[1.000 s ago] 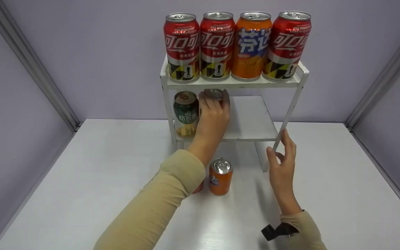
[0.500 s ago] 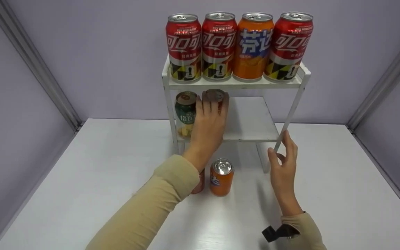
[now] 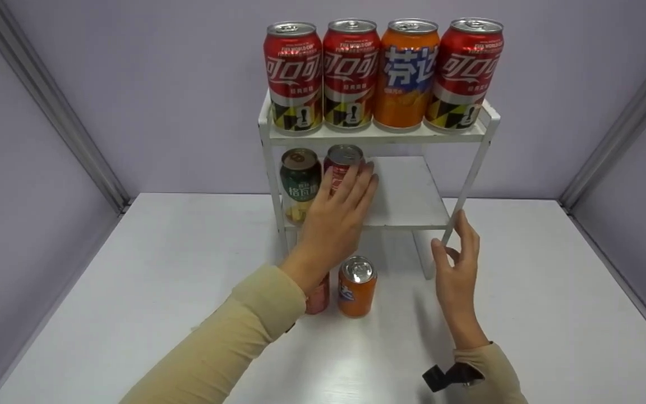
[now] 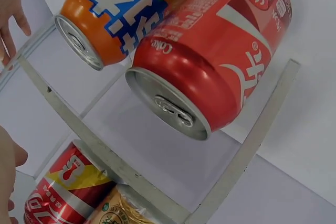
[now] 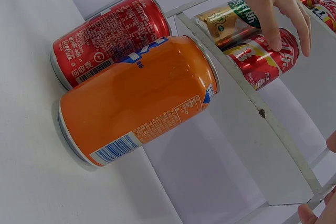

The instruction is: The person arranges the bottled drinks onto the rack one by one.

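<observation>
My left hand (image 3: 337,216) is at the middle shelf of a white two-tier rack (image 3: 413,224), fingers spread in front of a red Coke can (image 3: 344,156). It grips nothing; its fingertips overlap the can's right side in the head view. Left of that can stands a green and gold drink can (image 3: 300,182). My right hand (image 3: 457,275) holds the rack's front right post, thumb on one side and fingers on the other. On the table before the rack stand an orange Fanta can (image 5: 139,98) and another Coke can (image 4: 210,56), partly hidden by my left arm in the head view.
Along the top shelf stand Coke cans (image 3: 294,78) and a Fanta can (image 3: 407,73) in one row. Bare shelf surface (image 3: 407,188) lies right of the middle-shelf Coke can. Pale walls (image 3: 188,84) enclose the white table (image 3: 188,252).
My left hand has let go of the middle-shelf Coke can and drawn back toward me, its fingers opening out. The can's top now shows. My right hand has stayed at the post.
</observation>
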Motion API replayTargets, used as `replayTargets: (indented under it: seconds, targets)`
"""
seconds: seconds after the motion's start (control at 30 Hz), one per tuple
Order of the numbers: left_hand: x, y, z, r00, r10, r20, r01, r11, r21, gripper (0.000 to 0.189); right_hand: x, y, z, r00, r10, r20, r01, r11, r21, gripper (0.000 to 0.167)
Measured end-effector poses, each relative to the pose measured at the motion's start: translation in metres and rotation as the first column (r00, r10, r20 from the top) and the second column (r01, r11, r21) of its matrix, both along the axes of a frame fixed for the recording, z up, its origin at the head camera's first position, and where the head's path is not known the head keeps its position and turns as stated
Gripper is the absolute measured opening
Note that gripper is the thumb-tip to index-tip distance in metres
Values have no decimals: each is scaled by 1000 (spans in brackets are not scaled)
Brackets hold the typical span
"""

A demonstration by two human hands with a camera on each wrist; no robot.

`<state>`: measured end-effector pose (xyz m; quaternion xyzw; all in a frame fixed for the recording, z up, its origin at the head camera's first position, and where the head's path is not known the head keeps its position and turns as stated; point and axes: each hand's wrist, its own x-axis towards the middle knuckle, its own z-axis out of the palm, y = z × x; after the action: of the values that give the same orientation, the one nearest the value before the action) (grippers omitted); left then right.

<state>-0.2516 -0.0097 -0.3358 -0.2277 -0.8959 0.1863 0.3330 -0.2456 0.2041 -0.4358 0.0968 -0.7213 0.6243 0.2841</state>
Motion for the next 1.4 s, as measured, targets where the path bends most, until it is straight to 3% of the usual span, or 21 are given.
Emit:
replayTargets:
  seconds: [0.17,0.27,0.43,0.57,0.87,1.07,1.23,1.4]
  targets:
    - [9,-1,-2,994,-111,13,109,986,128,51,1,0,0,1000,-4,7,4,1000,3,63]
    - [15,-1,-2,977,-211,-8,209,962,175,40,1,0,0,1000,-6,15,6,1000,7,63]
    - [22,-2,-4,927,-373,-45,376,914,152,26,1,1,0,1000,-8,15,8,1000,10,63]
    - [25,-2,-10,906,-422,-7,421,903,82,22,0,1,0,1000,-15,12,14,1000,15,64]
    - [34,2,-31,897,-423,129,424,905,18,23,-1,2,-1,1000,-2,5,2,1000,15,65]
    - [36,5,-47,903,-393,173,396,918,20,24,0,1,0,1000,1,5,-1,1000,12,64]
    - [38,6,-56,914,-347,210,352,936,18,23,0,1,1,1000,1,4,-1,1000,8,65]
    - [39,8,-62,924,-254,285,256,966,31,31,-1,0,0,1000,0,-7,0,1000,9,65]
